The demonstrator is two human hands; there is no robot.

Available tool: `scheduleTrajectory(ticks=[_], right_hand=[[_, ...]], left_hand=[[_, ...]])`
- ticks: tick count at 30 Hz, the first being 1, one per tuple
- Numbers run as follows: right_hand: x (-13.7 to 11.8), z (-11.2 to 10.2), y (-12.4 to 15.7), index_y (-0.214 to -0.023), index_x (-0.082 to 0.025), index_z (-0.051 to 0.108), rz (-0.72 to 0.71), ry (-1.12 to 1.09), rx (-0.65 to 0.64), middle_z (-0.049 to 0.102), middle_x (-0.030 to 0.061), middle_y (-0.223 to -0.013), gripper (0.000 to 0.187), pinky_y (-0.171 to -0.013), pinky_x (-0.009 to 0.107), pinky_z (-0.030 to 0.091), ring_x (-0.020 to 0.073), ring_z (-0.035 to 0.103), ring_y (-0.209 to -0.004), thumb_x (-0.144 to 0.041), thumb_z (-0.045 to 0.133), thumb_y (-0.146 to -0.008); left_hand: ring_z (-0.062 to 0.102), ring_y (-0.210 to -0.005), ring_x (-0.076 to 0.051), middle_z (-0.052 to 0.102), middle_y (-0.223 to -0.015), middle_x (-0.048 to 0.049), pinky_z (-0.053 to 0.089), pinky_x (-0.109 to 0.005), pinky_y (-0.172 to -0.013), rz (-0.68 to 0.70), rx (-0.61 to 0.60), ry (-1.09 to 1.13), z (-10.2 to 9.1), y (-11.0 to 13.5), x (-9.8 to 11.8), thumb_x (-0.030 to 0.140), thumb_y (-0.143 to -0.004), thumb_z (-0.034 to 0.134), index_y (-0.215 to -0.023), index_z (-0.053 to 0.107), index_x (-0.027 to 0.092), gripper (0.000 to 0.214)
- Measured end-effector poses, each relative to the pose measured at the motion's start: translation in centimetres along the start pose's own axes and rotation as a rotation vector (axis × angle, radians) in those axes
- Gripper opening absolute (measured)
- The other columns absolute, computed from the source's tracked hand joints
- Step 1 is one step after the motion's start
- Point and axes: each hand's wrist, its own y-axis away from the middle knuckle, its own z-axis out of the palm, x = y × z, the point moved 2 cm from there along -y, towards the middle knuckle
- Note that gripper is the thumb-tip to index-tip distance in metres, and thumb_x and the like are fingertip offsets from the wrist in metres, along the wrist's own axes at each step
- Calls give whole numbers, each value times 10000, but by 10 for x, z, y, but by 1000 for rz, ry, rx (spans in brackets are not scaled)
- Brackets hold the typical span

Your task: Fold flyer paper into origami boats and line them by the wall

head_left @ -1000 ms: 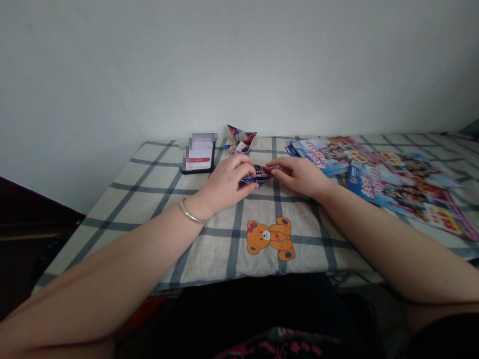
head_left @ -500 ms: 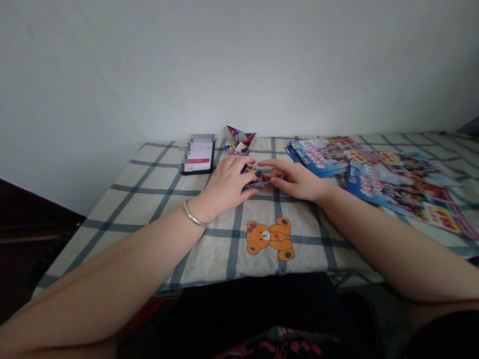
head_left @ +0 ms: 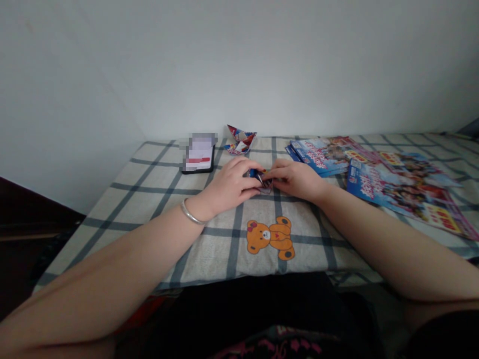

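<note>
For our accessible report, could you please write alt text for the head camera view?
The left hand and right hand pinch a small folded paper between them over a checked cloth with an orange bear print. Behind it lie a phone and another folded paper shape near the wall; colourful magazines spread to the right.

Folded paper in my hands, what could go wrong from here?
1. The folded paper is small and pinched between the left hand and the right hand; a hard pull might tear it.
2. The checked cloth under it looks soft, so a crease may come out crooked.
3. The paper boat sits just beyond the knuckles and could get knocked.
</note>
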Motion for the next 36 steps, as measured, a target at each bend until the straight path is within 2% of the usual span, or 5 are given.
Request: scheduleTrajectory(ticks=[9,18,22,27,36], right_hand=[[4,3,-1,-989,-231,787,-86,-189,-23,679,61,-956,269,-799,300,505,185,650,-901,-104,586,-862],[3,4,-5,-925,-206,766,-94,-394,48,689,54,-878,177,-798,304,509,167,646,-856,-138,606,-889],[3,2,-5,-918,-202,749,-71,-444,69,703,52,-874,138,-792,317,512,169,647,-847,-183,613,-902],[-1,5,-5,-929,-223,756,-99,-376,-4,690,46,-936,250,-840,314,511,168,655,-910,-79,568,-849],[-16,3,-6,-854,-214,751,-51,-119,-73,691,34,-882,266,-699,266,442,177,650,-827,-55,547,-791]], left_hand=[[531,-1233,-285,581,-1317,-91,476,-497,-1043,-66,-66,-55,5,4,-5,84,-826,648,-1010,737,219,245],[552,-1199,-271,635,-1290,-73,419,-531,-1091,45,-15,-32,0,2,-11,164,-880,655,-990,736,224,150],[564,-1198,-258,629,-1287,-82,449,-503,-1072,-8,36,61,-3,2,-14,152,-855,671,-961,733,213,137],[526,-1243,-276,590,-1324,-65,447,-520,-1068,-8,-20,73,-1,1,-11,129,-841,660,-883,758,252,163],[515,-1237,-291,585,-1313,-67,446,-507,-1075,-47,-95,39,-2,-3,1,104,-773,637,-810,766,229,183]])
